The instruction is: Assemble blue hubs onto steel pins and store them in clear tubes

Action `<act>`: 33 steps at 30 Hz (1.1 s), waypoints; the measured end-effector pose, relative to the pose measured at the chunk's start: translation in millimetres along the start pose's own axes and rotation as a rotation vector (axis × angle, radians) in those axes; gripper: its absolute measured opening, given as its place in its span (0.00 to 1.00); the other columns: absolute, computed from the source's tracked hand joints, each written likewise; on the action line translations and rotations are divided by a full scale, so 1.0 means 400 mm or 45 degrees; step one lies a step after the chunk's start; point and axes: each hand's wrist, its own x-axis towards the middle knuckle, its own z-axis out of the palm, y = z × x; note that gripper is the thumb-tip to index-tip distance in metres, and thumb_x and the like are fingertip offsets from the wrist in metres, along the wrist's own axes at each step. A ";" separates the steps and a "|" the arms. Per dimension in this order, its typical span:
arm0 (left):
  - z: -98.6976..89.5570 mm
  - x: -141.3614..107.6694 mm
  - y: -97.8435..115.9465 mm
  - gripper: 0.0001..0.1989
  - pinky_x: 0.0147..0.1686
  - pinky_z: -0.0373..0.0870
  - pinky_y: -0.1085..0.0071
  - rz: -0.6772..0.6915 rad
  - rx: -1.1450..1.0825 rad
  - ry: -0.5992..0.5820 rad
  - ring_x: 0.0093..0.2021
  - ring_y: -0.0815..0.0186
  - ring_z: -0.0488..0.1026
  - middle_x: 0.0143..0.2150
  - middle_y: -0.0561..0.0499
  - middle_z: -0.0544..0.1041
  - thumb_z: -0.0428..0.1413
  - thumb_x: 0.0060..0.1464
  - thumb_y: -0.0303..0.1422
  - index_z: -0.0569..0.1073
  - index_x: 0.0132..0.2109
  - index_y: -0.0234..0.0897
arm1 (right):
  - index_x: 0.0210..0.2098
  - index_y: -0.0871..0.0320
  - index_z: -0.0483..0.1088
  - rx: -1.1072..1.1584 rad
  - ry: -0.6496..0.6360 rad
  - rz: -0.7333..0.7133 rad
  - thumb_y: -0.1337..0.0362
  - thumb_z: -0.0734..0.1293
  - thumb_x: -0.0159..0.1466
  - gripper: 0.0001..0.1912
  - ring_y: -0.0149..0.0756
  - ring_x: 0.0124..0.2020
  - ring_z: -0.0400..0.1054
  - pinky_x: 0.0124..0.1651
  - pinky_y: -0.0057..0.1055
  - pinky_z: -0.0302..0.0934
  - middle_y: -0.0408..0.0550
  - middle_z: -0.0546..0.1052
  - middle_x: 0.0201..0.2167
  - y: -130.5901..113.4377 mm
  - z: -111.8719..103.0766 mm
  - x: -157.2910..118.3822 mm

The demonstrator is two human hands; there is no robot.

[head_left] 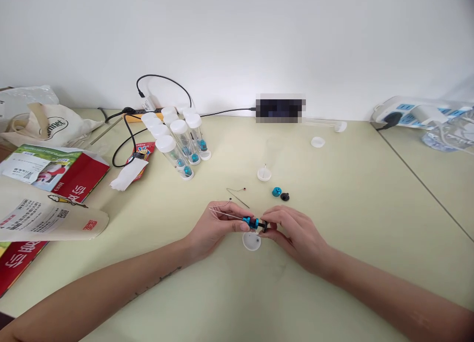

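My left hand [218, 228] is closed around a small blue metal fitting [250, 222], thumb in front. A thin bent wire [226, 213] runs out of the fitting to the left, across the fingers. On the right side, my right hand [296, 231] pinches a black knurled-looking knob [264, 226] at the end of a dark shaft joined to the fitting. Just below both hands lies a shallow white cap [252, 241] with tiny dark bits in it. Beyond them are a loose blue part [276, 192], a black knob-like piece [285, 196] and bent wires [237, 190].
Several clear tubes with white caps [165, 144] and blue parts stand at the back left. A white cap [264, 174] holds an upright pin. Further back are a pixelated dark device [279, 109], another cap [317, 142], power strip [405, 112], cables, and packages [74, 179] at left.
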 end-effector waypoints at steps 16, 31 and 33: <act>0.000 -0.003 -0.003 0.08 0.37 0.70 0.74 -0.032 0.009 -0.011 0.33 0.70 0.75 0.31 0.51 0.79 0.65 0.41 0.23 0.79 0.33 0.36 | 0.32 0.58 0.63 -0.015 -0.062 0.011 0.61 0.56 0.69 0.11 0.29 0.25 0.59 0.29 0.27 0.55 0.44 0.70 0.24 -0.003 -0.003 0.002; 0.004 -0.007 -0.002 0.08 0.36 0.70 0.72 -0.050 0.057 -0.018 0.33 0.67 0.75 0.31 0.50 0.79 0.66 0.40 0.25 0.79 0.32 0.35 | 0.29 0.58 0.61 -0.045 -0.081 -0.015 0.56 0.52 0.70 0.17 0.29 0.22 0.56 0.28 0.28 0.52 0.42 0.67 0.20 -0.007 -0.011 0.003; 0.004 -0.007 -0.002 0.08 0.37 0.70 0.71 -0.052 0.038 0.005 0.33 0.67 0.75 0.31 0.50 0.79 0.66 0.40 0.25 0.79 0.32 0.35 | 0.32 0.58 0.62 -0.042 -0.060 0.003 0.59 0.57 0.68 0.11 0.29 0.24 0.58 0.29 0.27 0.54 0.42 0.69 0.23 -0.004 -0.007 0.001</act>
